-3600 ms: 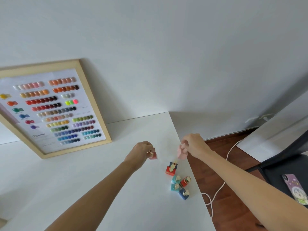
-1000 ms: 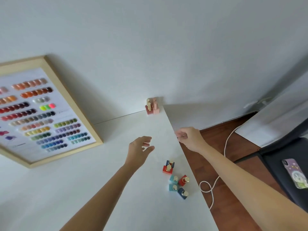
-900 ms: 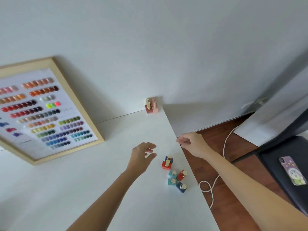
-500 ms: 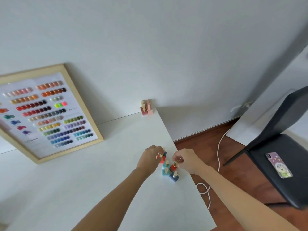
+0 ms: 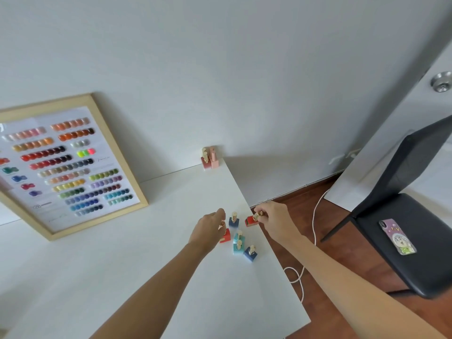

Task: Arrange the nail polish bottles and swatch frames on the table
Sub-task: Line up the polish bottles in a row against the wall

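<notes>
1. Head view: the left hand [image 5: 208,228] reaches over the white bench [image 5: 122,277], its fingers [image 5: 221,214] narrowed on the gold cap of a red nail polish bottle [image 5: 225,235] that stands at the left edge of a small cluster.
2. The right hand [image 5: 275,220] is at the bench's right edge, its fingers pinched on the gold cap of a second red bottle [image 5: 250,220], which is tilted.
3. Between the two hands a dark blue bottle [image 5: 233,220] stands upright, untouched.
4. Just nearer the camera two teal bottles [image 5: 238,242] stand close together, with another blue bottle [image 5: 250,253] just beside them to the right.
5. In the far right corner of the bench, against the wall, two pink bottles [image 5: 209,159] stand side by side, well apart from the cluster.
6. A wood-framed swatch frame [image 5: 58,162], filled with rows of colour samples, leans against the wall at the left.
7. Off the bench to the right, a phone [image 5: 396,237] lies on a black chair [image 5: 415,241], and a white cable [image 5: 315,216] runs across the wooden floor.
</notes>
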Demonstrator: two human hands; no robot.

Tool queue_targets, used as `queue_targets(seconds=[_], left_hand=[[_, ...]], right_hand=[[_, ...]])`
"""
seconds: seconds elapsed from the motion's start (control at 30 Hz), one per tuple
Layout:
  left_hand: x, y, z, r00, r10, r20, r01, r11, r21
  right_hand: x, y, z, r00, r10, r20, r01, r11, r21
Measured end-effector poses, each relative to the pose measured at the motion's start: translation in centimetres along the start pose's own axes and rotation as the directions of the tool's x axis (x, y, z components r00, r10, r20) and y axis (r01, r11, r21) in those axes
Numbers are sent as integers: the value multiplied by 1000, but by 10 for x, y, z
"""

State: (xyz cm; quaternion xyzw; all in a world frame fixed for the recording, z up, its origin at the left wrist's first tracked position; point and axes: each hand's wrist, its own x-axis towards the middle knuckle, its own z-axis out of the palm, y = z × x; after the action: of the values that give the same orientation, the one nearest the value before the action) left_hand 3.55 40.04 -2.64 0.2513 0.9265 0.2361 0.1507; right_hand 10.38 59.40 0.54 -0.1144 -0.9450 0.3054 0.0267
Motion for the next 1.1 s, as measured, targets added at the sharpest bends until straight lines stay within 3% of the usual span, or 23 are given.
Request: queue_targets(seconds=[0.17,0.33,0.6,1.1], left_hand=[[-15,-28,-9,997,-54,-51,52,998,-26],[-27,-45,-16,991,-115,-74,110,991,-72],[-38,-58,-17,990,-119,-77,104,979,-176],[-45,-62,-10,995,-101,12,101,975,-200]], right_hand=[[3,-25,-6,996,-85,-17,86,993,82],[3,-54,20,980,-157,123,140,980,138],[4,-71,75,928,-136,348,144,990,4],[-3,-77,91,941,-107,321,102,994,31]])
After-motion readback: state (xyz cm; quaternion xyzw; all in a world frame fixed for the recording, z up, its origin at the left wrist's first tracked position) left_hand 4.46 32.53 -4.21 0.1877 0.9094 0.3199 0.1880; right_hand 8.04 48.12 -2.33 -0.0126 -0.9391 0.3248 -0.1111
